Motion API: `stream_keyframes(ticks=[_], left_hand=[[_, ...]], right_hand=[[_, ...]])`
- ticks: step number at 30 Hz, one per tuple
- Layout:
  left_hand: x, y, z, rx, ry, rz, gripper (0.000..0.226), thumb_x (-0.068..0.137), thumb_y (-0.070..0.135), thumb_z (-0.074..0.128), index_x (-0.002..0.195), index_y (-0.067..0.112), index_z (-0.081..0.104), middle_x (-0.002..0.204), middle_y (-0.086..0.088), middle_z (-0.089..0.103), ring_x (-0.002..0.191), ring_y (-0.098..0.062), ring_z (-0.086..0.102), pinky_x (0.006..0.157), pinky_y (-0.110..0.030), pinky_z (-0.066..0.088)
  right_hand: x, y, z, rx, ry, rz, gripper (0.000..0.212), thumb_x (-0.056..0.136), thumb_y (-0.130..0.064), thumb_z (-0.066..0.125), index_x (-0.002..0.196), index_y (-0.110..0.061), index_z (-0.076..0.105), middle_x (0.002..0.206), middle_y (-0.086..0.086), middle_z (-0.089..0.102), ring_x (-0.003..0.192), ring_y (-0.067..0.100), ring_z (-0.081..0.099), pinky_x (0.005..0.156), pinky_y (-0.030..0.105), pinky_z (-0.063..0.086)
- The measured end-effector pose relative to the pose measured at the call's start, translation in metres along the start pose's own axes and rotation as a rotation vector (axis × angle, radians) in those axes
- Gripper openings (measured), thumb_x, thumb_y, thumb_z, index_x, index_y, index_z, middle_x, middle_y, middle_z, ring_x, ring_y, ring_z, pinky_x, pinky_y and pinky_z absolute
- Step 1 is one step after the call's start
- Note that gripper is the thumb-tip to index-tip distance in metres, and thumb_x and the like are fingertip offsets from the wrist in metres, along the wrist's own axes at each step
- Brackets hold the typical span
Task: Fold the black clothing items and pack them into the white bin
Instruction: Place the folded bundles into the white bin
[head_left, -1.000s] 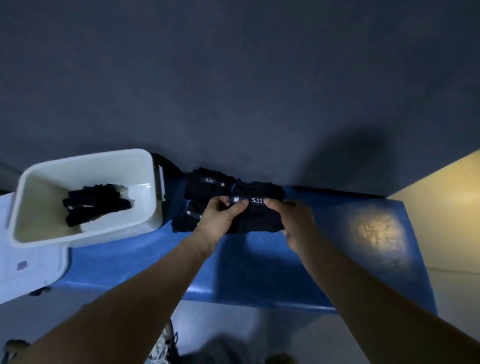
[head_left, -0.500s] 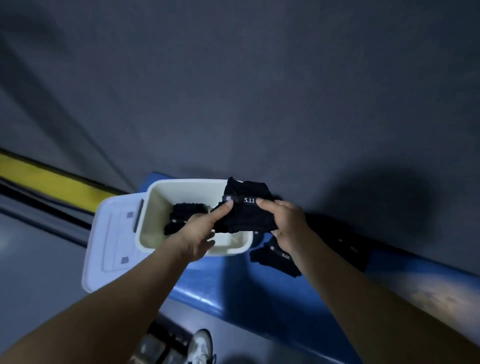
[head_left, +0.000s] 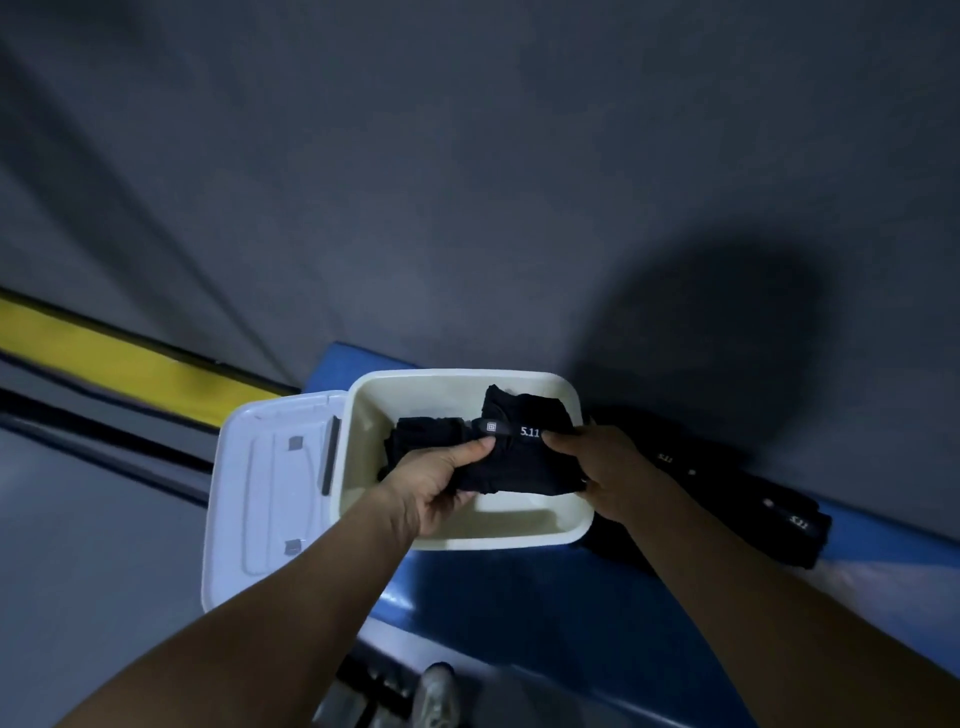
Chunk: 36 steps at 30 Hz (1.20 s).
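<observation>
A folded black garment (head_left: 519, 457) with a "5.11" waistband label hangs over the inside of the white bin (head_left: 467, 535). My left hand (head_left: 441, 483) pinches its left side and my right hand (head_left: 602, 467) grips its right side. Another black folded item (head_left: 421, 436) lies in the bin, behind the held one. More black clothing (head_left: 743, 499) with the same labels lies in a pile on the blue surface (head_left: 545, 613), right of the bin.
The bin's white lid (head_left: 270, 493) lies flat to the left of the bin, past the blue surface's end. A grey wall rises behind. A yellow and black stripe (head_left: 119, 364) runs at the left. A shoe (head_left: 436, 696) shows below.
Both hands lifted the folded garment off the blue surface and carried it left until it is over the bin's inside. The view swung left with them.
</observation>
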<state>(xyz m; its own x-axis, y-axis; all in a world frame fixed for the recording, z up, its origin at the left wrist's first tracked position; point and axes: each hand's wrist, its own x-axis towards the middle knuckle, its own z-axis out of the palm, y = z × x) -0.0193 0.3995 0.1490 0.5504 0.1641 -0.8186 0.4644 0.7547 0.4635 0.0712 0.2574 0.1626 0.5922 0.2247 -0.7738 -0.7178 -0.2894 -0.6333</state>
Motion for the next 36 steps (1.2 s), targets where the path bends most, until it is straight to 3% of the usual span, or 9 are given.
stream_keyframes(ticks=[4, 6, 11, 14, 19, 22, 26, 32, 36], left_hand=[[0.011, -0.001, -0.002, 0.037, -0.012, -0.02, 0.012, 0.077, 0.0, 0.07, 0.083, 0.009, 0.065, 0.073, -0.005, 0.073, 0.077, -0.017, 0.066, 0.08, -0.029, 0.053], [0.015, -0.002, -0.004, 0.07, -0.007, -0.039, 0.012, 0.077, -0.001, 0.069, 0.082, 0.009, 0.065, 0.069, -0.003, 0.072, 0.078, -0.018, 0.064, 0.082, -0.027, 0.048], [0.015, -0.004, -0.01, 0.128, 0.04, -0.018, 0.015, 0.078, -0.005, 0.067, 0.08, 0.01, 0.063, 0.069, -0.003, 0.069, 0.071, -0.016, 0.06, 0.059, -0.021, 0.04], [0.015, -0.005, -0.017, 0.308, 0.107, -0.014, 0.019, 0.077, -0.01, 0.06, 0.072, 0.009, 0.059, 0.063, -0.004, 0.059, 0.056, -0.012, 0.05, 0.043, -0.017, 0.037], [0.023, -0.005, -0.031, 0.953, 0.12, 0.082, 0.011, 0.083, -0.001, 0.051, 0.077, 0.006, 0.056, 0.072, -0.004, 0.052, 0.065, -0.014, 0.045, 0.057, -0.021, 0.035], [0.033, -0.003, -0.033, 1.014, 0.104, 0.227, 0.027, 0.087, 0.004, 0.056, 0.114, 0.007, 0.058, 0.108, -0.008, 0.063, 0.096, -0.02, 0.057, 0.08, -0.018, 0.041], [0.047, 0.003, -0.038, 1.132, 0.109, 0.291, 0.053, 0.088, -0.001, 0.048, 0.139, 0.012, 0.041, 0.14, -0.007, 0.041, 0.127, -0.023, 0.043, 0.107, -0.023, 0.026], [0.065, 0.007, -0.049, 1.274, 0.102, 0.281, 0.058, 0.093, 0.009, 0.048, 0.147, 0.018, 0.028, 0.149, -0.005, 0.026, 0.135, -0.026, 0.034, 0.113, -0.029, 0.021], [0.076, 0.007, -0.051, 1.363, 0.1, 0.313, 0.055, 0.095, 0.025, 0.048, 0.146, 0.02, 0.028, 0.149, -0.002, 0.028, 0.133, -0.025, 0.037, 0.112, -0.032, 0.028]], right_hand=[[0.002, 0.0, -0.001, -0.052, 0.01, 0.002, 0.003, 0.089, -0.004, 0.06, 0.091, -0.006, 0.061, 0.098, 0.011, 0.064, 0.082, 0.022, 0.061, 0.072, 0.033, 0.051], [0.004, -0.002, -0.003, -0.067, 0.018, 0.002, 0.011, 0.089, -0.004, 0.06, 0.081, -0.012, 0.058, 0.089, 0.007, 0.063, 0.074, 0.018, 0.06, 0.066, 0.03, 0.05], [0.005, -0.004, 0.007, -0.157, 0.022, -0.007, 0.005, 0.09, -0.004, 0.059, 0.094, -0.005, 0.059, 0.102, 0.015, 0.061, 0.09, 0.027, 0.059, 0.075, 0.036, 0.05], [0.01, -0.003, 0.01, -0.217, 0.051, -0.034, 0.022, 0.089, -0.004, 0.059, 0.11, 0.0, 0.059, 0.108, 0.019, 0.062, 0.093, 0.029, 0.059, 0.079, 0.038, 0.049], [0.018, -0.006, 0.009, -0.289, 0.147, -0.08, 0.024, 0.085, -0.004, 0.063, 0.108, 0.003, 0.061, 0.111, 0.026, 0.063, 0.101, 0.037, 0.062, 0.093, 0.05, 0.05], [0.023, -0.008, 0.012, -0.352, 0.189, -0.12, 0.026, 0.085, -0.005, 0.064, 0.109, 0.004, 0.062, 0.11, 0.025, 0.064, 0.101, 0.038, 0.062, 0.093, 0.05, 0.05], [0.032, -0.012, 0.021, -0.462, 0.237, -0.174, 0.029, 0.086, -0.008, 0.062, 0.112, 0.004, 0.06, 0.112, 0.023, 0.063, 0.104, 0.037, 0.06, 0.093, 0.044, 0.049], [0.049, -0.003, 0.038, -0.475, 0.23, -0.187, 0.019, 0.091, -0.004, 0.053, 0.108, -0.002, 0.061, 0.094, 0.007, 0.056, 0.09, 0.021, 0.054, 0.058, 0.013, 0.041], [0.069, 0.013, 0.049, -0.493, 0.271, -0.17, 0.037, 0.091, -0.006, 0.048, 0.128, -0.002, 0.049, 0.123, 0.015, 0.057, 0.114, 0.031, 0.055, 0.087, 0.032, 0.047]])
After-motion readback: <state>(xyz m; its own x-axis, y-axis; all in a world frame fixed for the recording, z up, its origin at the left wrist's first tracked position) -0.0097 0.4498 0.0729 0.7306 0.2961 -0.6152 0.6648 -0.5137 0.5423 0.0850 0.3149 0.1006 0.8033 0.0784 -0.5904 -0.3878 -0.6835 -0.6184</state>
